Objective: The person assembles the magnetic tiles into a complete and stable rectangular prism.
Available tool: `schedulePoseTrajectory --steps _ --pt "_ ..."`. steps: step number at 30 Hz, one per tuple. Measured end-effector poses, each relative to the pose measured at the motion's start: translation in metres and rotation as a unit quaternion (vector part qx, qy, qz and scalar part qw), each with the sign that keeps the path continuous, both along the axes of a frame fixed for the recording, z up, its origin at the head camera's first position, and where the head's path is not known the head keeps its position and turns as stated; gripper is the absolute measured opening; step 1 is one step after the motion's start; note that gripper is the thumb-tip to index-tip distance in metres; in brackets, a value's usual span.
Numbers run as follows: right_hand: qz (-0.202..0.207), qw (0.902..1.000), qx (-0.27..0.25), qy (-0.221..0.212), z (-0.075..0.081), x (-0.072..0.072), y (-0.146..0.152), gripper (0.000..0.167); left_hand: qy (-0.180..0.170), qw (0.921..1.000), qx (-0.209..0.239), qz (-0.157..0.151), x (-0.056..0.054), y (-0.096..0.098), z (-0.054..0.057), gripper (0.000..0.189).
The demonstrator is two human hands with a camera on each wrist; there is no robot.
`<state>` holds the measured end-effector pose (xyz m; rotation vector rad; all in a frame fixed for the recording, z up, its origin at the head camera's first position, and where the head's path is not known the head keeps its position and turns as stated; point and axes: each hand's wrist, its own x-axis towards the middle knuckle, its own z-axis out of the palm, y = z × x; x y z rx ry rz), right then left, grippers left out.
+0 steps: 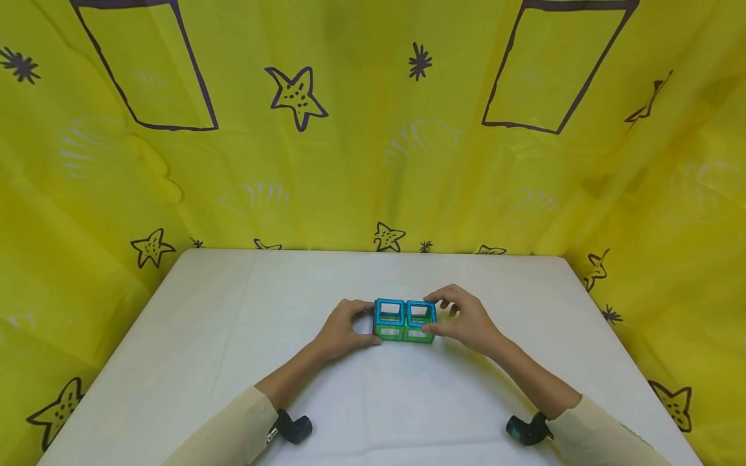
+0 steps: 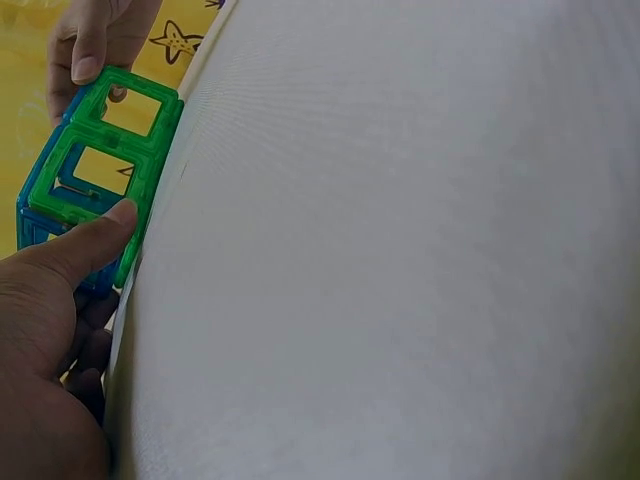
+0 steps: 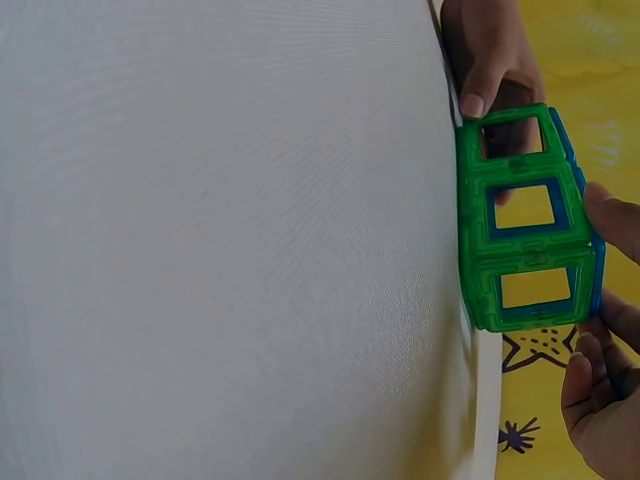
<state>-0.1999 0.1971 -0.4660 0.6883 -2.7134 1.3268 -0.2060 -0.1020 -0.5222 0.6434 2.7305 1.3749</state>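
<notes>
A small box of see-through magnetic tiles (image 1: 404,334) sits near the middle of the table. Blue square frames (image 1: 389,323) form its top, and green square frames (image 3: 531,251) make up its front. My left hand (image 1: 340,331) grips the left end, its thumb on a green frame at the front and its fingers behind. At the other end, my right hand (image 1: 471,321) pinches the top blue frame between thumb and forefinger. The remaining right fingers curl loosely beside the end. Part of the box's back is hidden.
White cloth covers the table (image 1: 291,278). Behind it and along both sides hangs a yellow curtain (image 1: 350,162) with drawn starfish. A dark wrist-worn device (image 1: 294,428) sticks out from the left sleeve, and a similar device (image 1: 527,430) from the right one.
</notes>
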Motion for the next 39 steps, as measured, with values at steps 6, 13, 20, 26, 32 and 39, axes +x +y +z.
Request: schedulePoseTrajectory --steps 6,13,20,26,32,39 --pt "0.000 1.0000 0.000 0.002 -0.001 0.000 -0.001 0.047 0.002 1.0000 0.003 0.001 0.000 -0.001 0.000 0.066" --pt "0.006 0.9999 -0.014 0.004 -0.005 -0.002 -0.002 0.047 0.004 1.0000 0.007 0.003 0.000 -0.002 -0.001 0.066" --pt "0.002 0.9998 -0.018 0.002 -0.009 -0.002 -0.004 0.045 0.012 0.9999 0.006 0.005 0.001 -0.004 -0.001 0.066" --pt "0.008 0.9999 -0.014 0.002 -0.010 -0.003 -0.004 0.046 0.005 0.9999 0.010 0.003 0.001 -0.004 -0.001 0.067" --pt "0.022 0.9996 -0.013 0.012 -0.010 -0.007 -0.005 0.048 -0.001 0.9999 0.005 0.011 0.003 -0.006 0.002 0.067" --pt "0.040 0.9987 -0.013 0.029 -0.010 -0.010 -0.007 0.057 -0.001 0.9995 -0.032 0.010 0.008 -0.012 0.005 0.070"
